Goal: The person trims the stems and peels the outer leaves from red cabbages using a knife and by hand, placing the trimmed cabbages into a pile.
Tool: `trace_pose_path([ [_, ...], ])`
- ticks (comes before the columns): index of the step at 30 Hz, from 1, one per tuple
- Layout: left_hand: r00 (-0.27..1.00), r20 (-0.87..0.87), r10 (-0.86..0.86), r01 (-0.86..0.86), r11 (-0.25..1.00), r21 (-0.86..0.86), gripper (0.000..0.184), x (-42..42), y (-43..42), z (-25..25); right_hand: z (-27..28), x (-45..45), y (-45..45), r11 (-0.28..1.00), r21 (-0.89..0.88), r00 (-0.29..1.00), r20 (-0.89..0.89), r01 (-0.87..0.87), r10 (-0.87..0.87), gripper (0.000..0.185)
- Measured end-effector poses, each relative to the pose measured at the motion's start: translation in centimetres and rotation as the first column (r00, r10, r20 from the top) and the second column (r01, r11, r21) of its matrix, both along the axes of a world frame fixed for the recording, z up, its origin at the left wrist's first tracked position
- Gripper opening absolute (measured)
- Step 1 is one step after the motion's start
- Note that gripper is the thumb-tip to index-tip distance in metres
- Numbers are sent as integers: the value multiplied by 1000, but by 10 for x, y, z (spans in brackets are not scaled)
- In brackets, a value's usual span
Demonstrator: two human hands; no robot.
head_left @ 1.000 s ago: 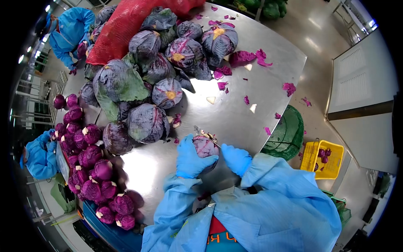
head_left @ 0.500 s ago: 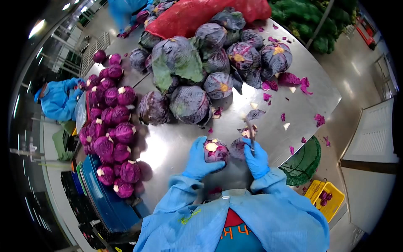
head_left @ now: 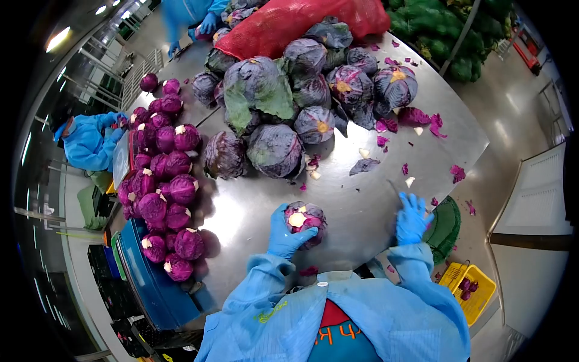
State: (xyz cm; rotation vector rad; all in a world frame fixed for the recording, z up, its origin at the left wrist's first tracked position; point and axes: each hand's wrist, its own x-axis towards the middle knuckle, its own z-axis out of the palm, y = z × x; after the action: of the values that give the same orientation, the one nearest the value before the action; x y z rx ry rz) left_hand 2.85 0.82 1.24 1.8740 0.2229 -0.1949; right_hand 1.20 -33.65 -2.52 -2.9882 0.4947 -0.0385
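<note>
My left hand (head_left: 289,232) is wrapped around a trimmed red cabbage (head_left: 305,225) just above the steel table. The cabbage's pale cut stem faces up. To the right, my right hand (head_left: 412,218) reaches over the table edge with its fingers spread. A purple leaf scrap (head_left: 429,222) shows beside those fingers. I cannot make out the knife in this view. Ahead lies a pile of untrimmed red cabbages (head_left: 275,151) with dull outer leaves. Peeled, glossy red cabbages (head_left: 152,207) are heaped at the left.
Leaf scraps (head_left: 414,116) litter the steel table (head_left: 356,241). Behind the pile lies a red mesh sack (head_left: 283,27). Below the right edge are a green basket (head_left: 443,232) and a yellow crate (head_left: 482,301). One co-worker (head_left: 90,142) is at left, another person's gloved hand (head_left: 208,23) at top.
My right hand has swung right to the table edge, and the curved knife no longer shows. The loose leaf beside the cabbage has left its place. The held cabbage has shifted slightly left.
</note>
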Motion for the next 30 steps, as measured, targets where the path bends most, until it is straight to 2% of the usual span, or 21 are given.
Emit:
trace_pose_path([
  [2, 991, 41, -129, 124, 985, 122, 111, 5, -8, -7, -31, -49, -44, 984, 45, 980, 91, 172, -175, 53],
  [3, 986, 46, -163, 156, 979, 131, 113, 6, -20, 1, -43, -72, -64, 958, 144, 955, 131, 246, -265, 54],
  [4, 977, 73, -203, 196, 976, 93, 112, 10, -30, 2, -76, -103, -92, 970, 49, 954, 177, 238, -243, 56],
  [5, 965, 101, -242, 238, 970, 55, 112, 14, -39, 2, -91, -123, -110, 941, 121, 929, 165, 316, -332, 54],
  [7, 948, 134, -290, 289, 957, 26, 111, 18, -58, -2, -63, -122, -111, 753, 553, 866, 105, 357, -489, 48],
  [9, 924, 136, -358, 310, 908, 283, 111, 20, -75, 7, -17, -113, -86, 380, 865, 792, -30, 326, -610, 43],
  [10, 906, 129, -403, 322, 855, 406, 111, 21, -83, 13, 0, -98, -67, 561, 808, 867, 139, 180, -478, 47],
  [11, 889, 94, -449, 371, 824, 427, 108, 26, -89, 19, 14, -82, -49, 640, 753, 920, 124, 156, -371, 50],
  [12, 879, 110, -464, 372, 810, 454, 107, 28, -93, 17, 19, -67, -34, 563, 795, 952, -57, 227, -302, 50],
  [13, 871, 128, -474, 364, 798, 481, 105, 30, -96, 15, 24, -54, -12, 579, 792, 978, -107, 193, -180, 50],
  [14, 866, 147, -479, 348, 786, 512, 103, 31, -98, 14, 35, -39, 12, 727, 685, 999, -31, 47, -35, 54],
  [15, 879, 129, -459, 338, 792, 509, 105, 32, -99, 16, 30, -27, 32, 758, 653, 997, -50, -14, 62, 57],
  [18, 858, 193, -475, 310, 781, 543, 105, 32, -101, 10, 35, 3, 70, 783, 601, 980, 3, -159, 197, 56],
  [21, 882, 180, -435, 256, 764, 592, 104, 29, -109, 14, 33, 19, 72, 818, 523, 946, -64, -239, 317, 54],
  [24, 886, 209, -415, 217, 768, 603, 101, 27, -115, 15, 25, 22, 65, 808, 513, 936, -26, -290, 352, 52],
  [27, 925, 112, -364, 227, 763, 605, 99, 27, -124, 21, 20, 28, 64, 845, 490, 960, -53, -214, 274, 52],
  [30, 933, 138, -332, 174, 751, 637, 101, 24, -132, 31, 7, 34, 62, 830, 546, 979, -77, -115, 187, 50],
])
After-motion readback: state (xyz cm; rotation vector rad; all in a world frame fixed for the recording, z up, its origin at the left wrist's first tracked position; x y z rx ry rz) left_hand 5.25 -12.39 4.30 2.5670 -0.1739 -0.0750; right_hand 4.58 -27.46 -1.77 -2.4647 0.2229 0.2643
